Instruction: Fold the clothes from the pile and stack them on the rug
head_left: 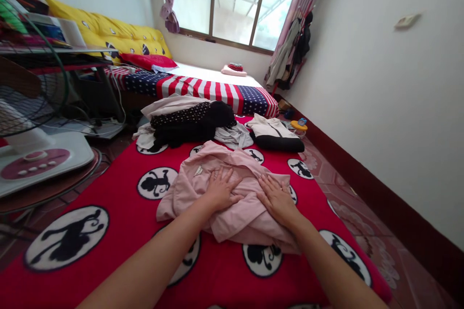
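Pink shirt (188, 190) lies crumpled at the centre of the frame on a red blanket (119, 174). Both arms reach forward from the lower edge. Left hand (221, 188) and right hand (277, 200) press palm-down on it, side by side, fingers spread flat. Each grip is open, clasping nothing. Dark clothes (192, 125) lie above, well apart.

The pink shirt (232, 212) is thin, matt woven cloth, soft and creased. Under the shirt, the red blanket (119, 188) looks fleecy and matt. Behind the shirt lies a black garment (188, 125) of dull dotted cloth. Left of the shirt, the fan base (47, 154) is smooth, glossy white plastic. Right of the shirt, the floor tiles (362, 212) shine.
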Motion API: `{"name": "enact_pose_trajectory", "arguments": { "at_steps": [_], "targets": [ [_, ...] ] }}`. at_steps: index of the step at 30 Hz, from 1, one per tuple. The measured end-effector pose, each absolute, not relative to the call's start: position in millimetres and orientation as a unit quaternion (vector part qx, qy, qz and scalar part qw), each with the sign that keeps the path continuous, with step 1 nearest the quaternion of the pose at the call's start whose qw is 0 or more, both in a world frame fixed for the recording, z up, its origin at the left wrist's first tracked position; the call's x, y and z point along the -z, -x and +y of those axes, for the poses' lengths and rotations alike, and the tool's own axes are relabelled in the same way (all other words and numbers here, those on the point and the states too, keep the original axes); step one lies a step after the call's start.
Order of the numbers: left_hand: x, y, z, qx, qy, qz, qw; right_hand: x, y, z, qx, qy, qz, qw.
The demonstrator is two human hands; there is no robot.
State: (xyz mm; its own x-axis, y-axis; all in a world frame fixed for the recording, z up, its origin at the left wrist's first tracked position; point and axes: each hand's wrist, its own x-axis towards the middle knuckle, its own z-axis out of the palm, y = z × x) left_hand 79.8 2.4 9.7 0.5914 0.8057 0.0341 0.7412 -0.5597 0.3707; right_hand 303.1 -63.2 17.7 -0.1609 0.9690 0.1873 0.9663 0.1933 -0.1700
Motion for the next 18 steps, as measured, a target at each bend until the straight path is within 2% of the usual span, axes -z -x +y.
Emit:
{"name": "enact_pose_trajectory", "arguments": {
  "at_steps": [2,4,6,8,11,15,18],
  "targets": [
    [-21,-75,0,-0.087,-0.877,0.437,0.178,-33,-309,-61,-0.029,0.635,-0.748,0.189],
    [-35,-71,-5,-0.099,-0.875,0.440,0.177,-45,-321,-59,-0.034,0.652,-0.697,0.297],
    [-47,-72,-13,-0.149,-0.872,0.440,0.153,-46,-336,-58,-0.002,0.679,-0.620,0.394],
    [-56,-80,-19,-0.214,-0.871,0.425,0.123,-38,-351,-55,0.031,0.705,-0.557,0.438],
    [-60,-106,-20,-0.277,-0.882,0.369,0.092,-20,-364,-46,0.025,0.730,-0.516,0.448],
    [-44,-138,-8,-0.261,-0.911,0.308,0.081,-12,-365,-28,-0.004,0.725,-0.536,0.433],
    [-21,-146,-2,-0.249,-0.907,0.324,0.100,-9,-367,-19,-0.041,0.714,-0.562,0.415]
  ]
}}
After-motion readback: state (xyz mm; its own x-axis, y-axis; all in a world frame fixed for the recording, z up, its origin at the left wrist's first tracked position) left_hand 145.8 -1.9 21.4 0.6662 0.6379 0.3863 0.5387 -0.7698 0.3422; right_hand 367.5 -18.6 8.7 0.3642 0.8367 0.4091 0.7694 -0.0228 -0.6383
